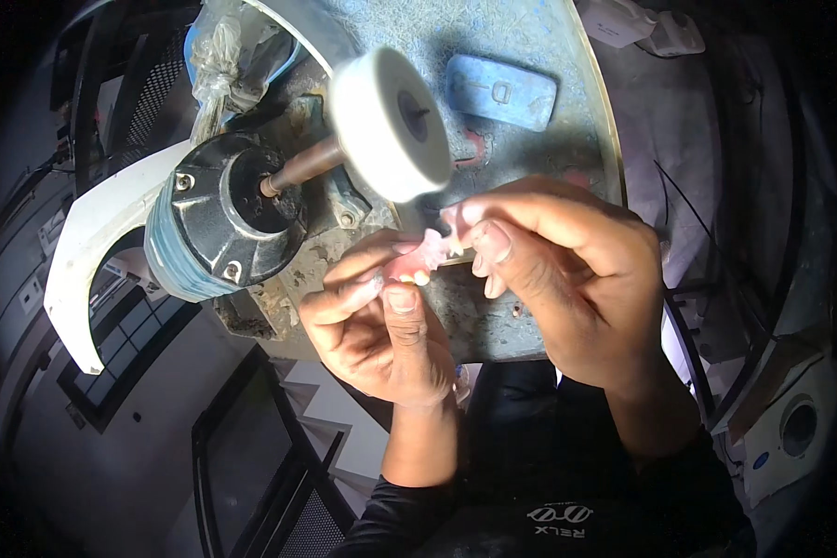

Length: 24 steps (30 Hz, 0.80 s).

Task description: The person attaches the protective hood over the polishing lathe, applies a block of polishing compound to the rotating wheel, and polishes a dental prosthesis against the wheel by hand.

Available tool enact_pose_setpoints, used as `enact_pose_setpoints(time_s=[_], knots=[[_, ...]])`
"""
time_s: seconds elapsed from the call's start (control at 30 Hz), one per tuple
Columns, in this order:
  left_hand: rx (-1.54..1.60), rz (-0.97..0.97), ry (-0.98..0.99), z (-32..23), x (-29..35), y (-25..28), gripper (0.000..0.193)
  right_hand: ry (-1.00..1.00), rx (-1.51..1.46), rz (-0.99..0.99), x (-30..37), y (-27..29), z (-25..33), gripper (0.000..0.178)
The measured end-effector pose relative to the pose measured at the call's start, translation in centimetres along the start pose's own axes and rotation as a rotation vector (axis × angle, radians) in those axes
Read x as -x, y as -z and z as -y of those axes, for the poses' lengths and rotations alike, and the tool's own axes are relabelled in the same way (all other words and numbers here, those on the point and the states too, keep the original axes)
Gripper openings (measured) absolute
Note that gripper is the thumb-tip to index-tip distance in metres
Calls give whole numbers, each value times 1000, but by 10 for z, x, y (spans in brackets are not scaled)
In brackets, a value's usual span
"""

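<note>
Between my two hands is a partial denture [417,261], with a pink base and a few whitish teeth. My left hand [381,330] pinches its near left end between thumb and fingers. At its far right end, the thumb and forefinger of my right hand [581,274] close on it, so that end is partly hidden. Just beyond my fingers is a white buffing wheel [377,126], blurred at its edges as if spinning and apart from the denture. A shaft [302,166] joins the wheel to a black and blue-grey motor [223,219] on the left.
A blue block [502,91] lies on the dusty worktop [391,23] behind my right hand. Crumpled clear plastic [221,65] hangs at the far left. A curved white guard [76,270] arcs round the motor's left side. A white appliance [795,432] stands low at right.
</note>
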<state>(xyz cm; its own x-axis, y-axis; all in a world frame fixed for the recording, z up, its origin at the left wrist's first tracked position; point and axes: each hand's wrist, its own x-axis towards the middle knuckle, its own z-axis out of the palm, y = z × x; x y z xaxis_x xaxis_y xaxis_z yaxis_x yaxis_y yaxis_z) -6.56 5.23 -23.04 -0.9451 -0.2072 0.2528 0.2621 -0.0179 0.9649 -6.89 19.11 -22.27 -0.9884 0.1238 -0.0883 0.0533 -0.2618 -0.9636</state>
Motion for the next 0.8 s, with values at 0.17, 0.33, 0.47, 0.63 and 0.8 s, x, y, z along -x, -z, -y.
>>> enact_pose_setpoints(time_s=[0.17, 0.33, 0.47, 0.63, 0.8], knots=[[-186, 41, -83, -2, 16, -3, 25, 6, 114, 132, 3, 5, 7, 34], [-210, 123, -41, -2, 23, -5, 16, 49, 165, 130, 0, 11, 6, 33], [-380, 260, -59, -8, 19, 2, 10, -30, 154, 113, 1, 8, 6, 30], [-507, 209, -79, -10, 17, 1, 10, 5, 296, 144, -1, 10, 9, 30], [-191, -74, 66, -12, 21, -17, 17, 93, 358, 142, 1, 7, 4, 27]])
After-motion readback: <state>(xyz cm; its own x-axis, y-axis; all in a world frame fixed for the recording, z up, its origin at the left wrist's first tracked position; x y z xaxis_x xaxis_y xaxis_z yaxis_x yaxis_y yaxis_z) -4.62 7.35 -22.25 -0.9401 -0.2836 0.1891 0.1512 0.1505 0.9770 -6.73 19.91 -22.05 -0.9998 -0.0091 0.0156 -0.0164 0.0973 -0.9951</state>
